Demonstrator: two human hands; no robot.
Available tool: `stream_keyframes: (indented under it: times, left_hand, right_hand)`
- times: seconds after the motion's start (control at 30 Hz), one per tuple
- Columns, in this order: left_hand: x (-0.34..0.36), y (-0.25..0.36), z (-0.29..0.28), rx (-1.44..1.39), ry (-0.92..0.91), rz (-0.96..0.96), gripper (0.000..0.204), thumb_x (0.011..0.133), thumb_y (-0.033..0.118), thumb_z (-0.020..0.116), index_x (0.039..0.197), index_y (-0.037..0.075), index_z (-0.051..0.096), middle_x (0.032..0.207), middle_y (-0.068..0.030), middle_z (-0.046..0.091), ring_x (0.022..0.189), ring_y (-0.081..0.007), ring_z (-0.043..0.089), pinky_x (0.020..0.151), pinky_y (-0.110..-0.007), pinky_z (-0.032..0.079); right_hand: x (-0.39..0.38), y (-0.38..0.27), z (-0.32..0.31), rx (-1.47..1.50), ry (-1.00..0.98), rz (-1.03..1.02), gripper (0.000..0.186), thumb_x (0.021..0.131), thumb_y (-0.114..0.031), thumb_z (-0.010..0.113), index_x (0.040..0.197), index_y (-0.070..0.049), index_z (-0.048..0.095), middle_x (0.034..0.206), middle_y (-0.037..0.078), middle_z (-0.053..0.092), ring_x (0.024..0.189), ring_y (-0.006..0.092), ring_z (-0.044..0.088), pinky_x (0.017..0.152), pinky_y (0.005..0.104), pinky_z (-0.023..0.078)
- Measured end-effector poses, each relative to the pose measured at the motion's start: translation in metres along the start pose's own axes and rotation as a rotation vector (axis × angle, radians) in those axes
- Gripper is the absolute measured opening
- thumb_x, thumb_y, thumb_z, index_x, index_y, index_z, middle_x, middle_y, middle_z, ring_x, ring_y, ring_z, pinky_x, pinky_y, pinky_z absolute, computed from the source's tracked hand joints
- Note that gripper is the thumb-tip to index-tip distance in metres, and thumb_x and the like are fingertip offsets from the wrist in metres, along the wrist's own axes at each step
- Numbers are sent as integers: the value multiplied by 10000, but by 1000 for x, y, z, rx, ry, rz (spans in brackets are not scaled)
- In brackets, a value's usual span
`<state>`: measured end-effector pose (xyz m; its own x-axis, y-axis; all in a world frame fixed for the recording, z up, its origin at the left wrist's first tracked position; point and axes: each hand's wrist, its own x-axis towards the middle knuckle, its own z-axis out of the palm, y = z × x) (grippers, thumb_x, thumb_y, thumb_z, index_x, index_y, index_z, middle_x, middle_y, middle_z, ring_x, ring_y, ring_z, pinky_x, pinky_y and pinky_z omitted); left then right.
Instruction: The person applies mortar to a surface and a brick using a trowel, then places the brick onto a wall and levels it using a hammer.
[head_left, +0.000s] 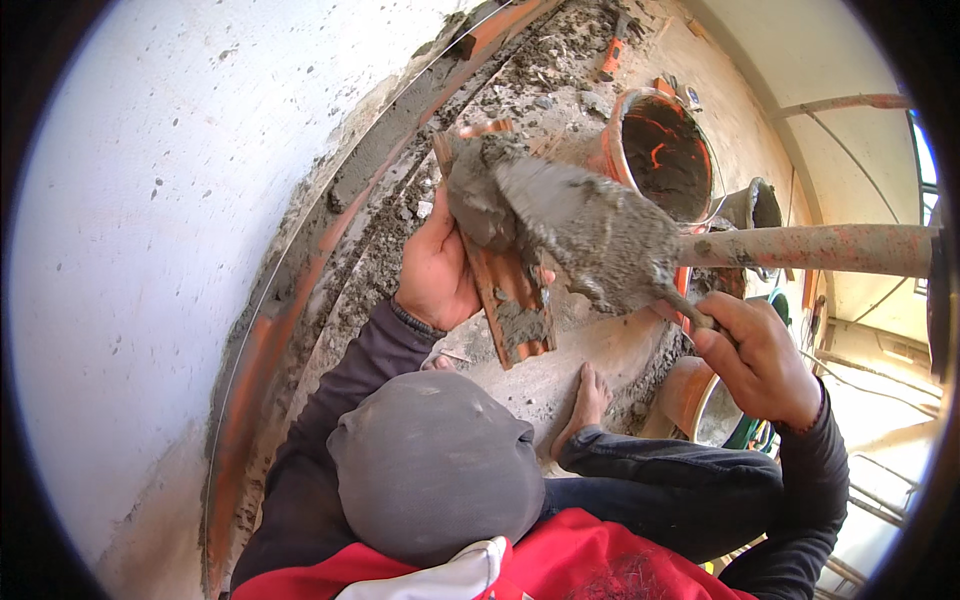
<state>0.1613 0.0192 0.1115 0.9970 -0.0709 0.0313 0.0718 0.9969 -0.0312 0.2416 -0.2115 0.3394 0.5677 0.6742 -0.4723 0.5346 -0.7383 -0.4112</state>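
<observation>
My left hand point(438, 262) grips a ridged orange clay brick point(497, 285) from its left side and holds it tilted above the floor. Grey mortar point(478, 195) is heaped on the brick's upper end, and a smaller smear lies near its lower end. My right hand point(762, 358) is closed around the handle of a trowel point(610, 240). Wet mortar coats the trowel's broad blade, whose tip meets the mortar on the brick. The blade hides part of the brick's right side.
At left stands a white wall point(180, 200), with a string and a row of orange bricks point(262, 375) along its foot. Beyond my hands are an orange bucket point(610, 150), a grey bucket point(738, 208) and a hammer point(611, 60). A pole point(820, 250) crosses at right; another bucket point(685, 395) sits below.
</observation>
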Motion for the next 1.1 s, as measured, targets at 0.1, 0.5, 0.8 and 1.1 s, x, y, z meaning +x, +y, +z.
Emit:
stream_keyframes:
  times: [0.1, 0.5, 0.8, 1.1]
  left_hand:
    - [-6, -4, -8, -95, -53, -81, 584, 1033, 509, 193, 1437, 123, 363, 1338, -133, 534, 1207, -330, 546, 1031, -559, 434]
    - [-14, 1, -5, 127, 190, -22, 576, 1039, 495, 236, 1427, 97, 384, 1335, -106, 544, 1192, -286, 556, 1038, -479, 446]
    - [-12, 0, -10, 145, 208, -6, 545, 1037, 481, 289, 1404, 100, 421, 1307, -96, 567, 1165, -273, 570, 997, -469, 464]
    - [-3, 7, -16, 220, 213, 16, 639, 1012, 531, 262, 1526, 152, 234, 1340, -167, 514, 1129, -349, 572, 933, -612, 454]
  right_hand:
    - [12, -1, -3, 43, -66, -3, 227, 937, -190, 560, 967, 33, 594, 726, 234, 571, 709, 427, 576, 627, 440, 442]
    - [2, 8, -17, 344, -380, 306, 298, 984, -266, 517, 929, 21, 573, 668, 189, 535, 616, 342, 534, 615, 402, 444]
    - [4, 24, -13, 203, -357, 124, 286, 971, -248, 513, 909, 26, 569, 691, 184, 541, 638, 370, 541, 616, 420, 431]
    - [-98, 77, -41, -82, -139, 360, 237, 725, -199, 710, 865, -16, 653, 703, 182, 604, 642, 382, 586, 599, 414, 454]
